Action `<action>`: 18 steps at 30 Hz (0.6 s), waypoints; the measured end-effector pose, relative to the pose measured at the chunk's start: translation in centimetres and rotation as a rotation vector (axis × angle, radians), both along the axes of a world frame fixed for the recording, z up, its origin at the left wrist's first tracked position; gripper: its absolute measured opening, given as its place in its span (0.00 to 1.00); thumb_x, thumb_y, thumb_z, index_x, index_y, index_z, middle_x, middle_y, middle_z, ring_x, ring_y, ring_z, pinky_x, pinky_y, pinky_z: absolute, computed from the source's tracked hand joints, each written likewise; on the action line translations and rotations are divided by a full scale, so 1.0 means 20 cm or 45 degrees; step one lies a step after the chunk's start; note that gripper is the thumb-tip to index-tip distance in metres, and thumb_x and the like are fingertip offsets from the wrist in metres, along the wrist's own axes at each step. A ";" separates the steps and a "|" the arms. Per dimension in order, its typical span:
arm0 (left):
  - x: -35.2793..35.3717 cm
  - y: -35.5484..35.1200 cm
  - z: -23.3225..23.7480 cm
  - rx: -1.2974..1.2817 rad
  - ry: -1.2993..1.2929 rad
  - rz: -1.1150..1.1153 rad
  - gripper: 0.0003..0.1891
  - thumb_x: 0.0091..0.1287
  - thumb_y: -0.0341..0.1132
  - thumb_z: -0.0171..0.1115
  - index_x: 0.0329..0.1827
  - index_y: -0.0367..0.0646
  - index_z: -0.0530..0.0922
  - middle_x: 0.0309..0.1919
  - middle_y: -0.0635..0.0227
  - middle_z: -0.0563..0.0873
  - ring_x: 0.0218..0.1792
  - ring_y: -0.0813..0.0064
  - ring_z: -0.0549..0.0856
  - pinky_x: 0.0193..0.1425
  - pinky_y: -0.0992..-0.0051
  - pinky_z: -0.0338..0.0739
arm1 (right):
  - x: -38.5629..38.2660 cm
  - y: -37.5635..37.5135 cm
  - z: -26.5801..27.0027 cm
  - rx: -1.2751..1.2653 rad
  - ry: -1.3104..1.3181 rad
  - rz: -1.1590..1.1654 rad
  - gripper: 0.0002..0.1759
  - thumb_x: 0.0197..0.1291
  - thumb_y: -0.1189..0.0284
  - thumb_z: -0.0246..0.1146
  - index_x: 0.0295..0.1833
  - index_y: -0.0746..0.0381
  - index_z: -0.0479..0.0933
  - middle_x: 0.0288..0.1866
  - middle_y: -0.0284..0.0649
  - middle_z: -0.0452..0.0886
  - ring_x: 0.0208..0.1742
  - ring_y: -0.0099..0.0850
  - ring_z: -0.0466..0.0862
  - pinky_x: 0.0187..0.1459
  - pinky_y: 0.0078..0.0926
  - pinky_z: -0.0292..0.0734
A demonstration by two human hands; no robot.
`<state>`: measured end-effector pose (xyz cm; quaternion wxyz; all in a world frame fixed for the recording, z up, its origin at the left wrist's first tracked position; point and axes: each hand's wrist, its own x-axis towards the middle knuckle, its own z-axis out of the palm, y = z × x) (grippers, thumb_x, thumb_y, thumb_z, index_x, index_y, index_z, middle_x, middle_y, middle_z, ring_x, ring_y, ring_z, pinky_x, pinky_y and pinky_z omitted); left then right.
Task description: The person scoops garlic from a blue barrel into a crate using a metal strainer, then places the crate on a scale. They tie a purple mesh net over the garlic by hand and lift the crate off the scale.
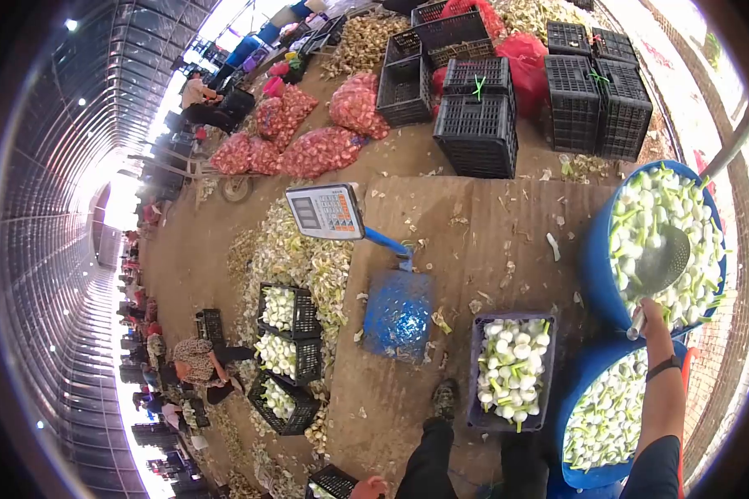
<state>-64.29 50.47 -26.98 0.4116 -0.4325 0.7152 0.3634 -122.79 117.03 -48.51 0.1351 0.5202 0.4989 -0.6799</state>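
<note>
My right hand is closed around the handle of a large perforated skimmer. Its round metal bowl rests on white bulbs with green stems that fill a blue tub. At the bottom edge, partly cut off, my left hand has loosely bent fingers and nothing visible in it. A black crate lies near that hand. By my feet stands a dark purple crate holding more white bulbs. A second blue tub, also full of bulbs, stands beside the first.
A scale with a display and blue platform stands on the cardboard-like floor covering. Filled black crates and peelings lie beyond. Stacked black crates and red mesh sacks stand farther off. A person bends nearby.
</note>
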 end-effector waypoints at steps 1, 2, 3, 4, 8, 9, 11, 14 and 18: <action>-0.03 0.00 0.01 -0.041 -0.088 -0.105 0.25 0.75 0.52 0.51 0.69 0.47 0.72 0.59 0.55 0.80 0.59 0.55 0.80 0.58 0.54 0.77 | 0.04 0.03 0.01 -0.003 -0.003 -0.005 0.06 0.60 0.73 0.58 0.37 0.61 0.68 0.22 0.37 0.69 0.18 0.32 0.72 0.19 0.30 0.71; -0.06 0.01 0.04 -0.076 -0.176 -0.212 0.26 0.75 0.52 0.52 0.70 0.47 0.71 0.59 0.56 0.80 0.60 0.56 0.80 0.59 0.54 0.76 | 0.11 0.09 0.05 0.004 0.106 0.145 0.06 0.61 0.71 0.57 0.36 0.60 0.68 0.21 0.36 0.69 0.17 0.31 0.72 0.18 0.29 0.71; -0.07 0.02 0.06 -0.070 -0.175 -0.217 0.26 0.75 0.52 0.52 0.70 0.47 0.71 0.59 0.56 0.80 0.60 0.56 0.80 0.59 0.54 0.76 | 0.18 0.15 0.10 0.014 0.220 0.299 0.07 0.62 0.69 0.56 0.34 0.60 0.69 0.19 0.35 0.69 0.17 0.29 0.72 0.17 0.28 0.71; -0.07 0.03 0.08 -0.033 -0.113 -0.001 0.26 0.75 0.52 0.52 0.70 0.47 0.71 0.58 0.56 0.81 0.58 0.57 0.81 0.57 0.54 0.77 | 0.24 0.19 0.14 0.025 0.340 0.455 0.09 0.63 0.67 0.55 0.33 0.59 0.69 0.18 0.34 0.69 0.16 0.28 0.72 0.16 0.26 0.71; -0.01 -0.08 -0.05 -0.015 -0.040 -0.147 0.27 0.75 0.51 0.54 0.71 0.47 0.70 0.57 0.59 0.82 0.52 0.58 0.84 0.52 0.53 0.79 | 0.47 0.34 0.21 -0.673 0.139 0.099 0.17 0.65 0.61 0.52 0.25 0.56 0.67 0.16 0.31 0.67 0.14 0.23 0.69 0.13 0.18 0.68; -0.03 -0.09 -0.07 -0.012 -0.037 -0.155 0.27 0.75 0.51 0.54 0.71 0.47 0.70 0.57 0.59 0.82 0.52 0.58 0.84 0.52 0.53 0.79 | 0.45 0.26 0.25 -0.581 0.122 -0.025 0.17 0.66 0.61 0.52 0.25 0.56 0.66 0.16 0.31 0.67 0.14 0.23 0.68 0.12 0.18 0.68; -0.02 -0.10 -0.08 0.007 -0.008 -0.080 0.27 0.75 0.52 0.54 0.71 0.47 0.70 0.56 0.60 0.83 0.48 0.58 0.85 0.48 0.57 0.80 | 0.39 0.20 0.13 -0.589 0.399 -0.007 0.16 0.68 0.63 0.53 0.27 0.58 0.66 0.17 0.31 0.68 0.15 0.22 0.70 0.14 0.18 0.70; -0.19 0.02 0.14 -0.056 -0.306 0.208 0.27 0.75 0.51 0.53 0.72 0.48 0.69 0.51 0.62 0.84 0.42 0.61 0.86 0.44 0.61 0.81 | 0.26 0.12 0.17 -0.961 0.254 -0.395 0.15 0.68 0.67 0.53 0.27 0.60 0.66 0.20 0.32 0.69 0.18 0.21 0.72 0.19 0.17 0.75; -0.15 0.08 0.19 0.033 0.102 -0.059 0.24 0.75 0.47 0.55 0.70 0.48 0.69 0.47 0.64 0.84 0.35 0.67 0.83 0.38 0.66 0.81 | 0.46 0.18 0.19 -0.871 0.495 -0.098 0.16 0.70 0.65 0.50 0.28 0.59 0.67 0.20 0.31 0.70 0.17 0.21 0.72 0.19 0.16 0.77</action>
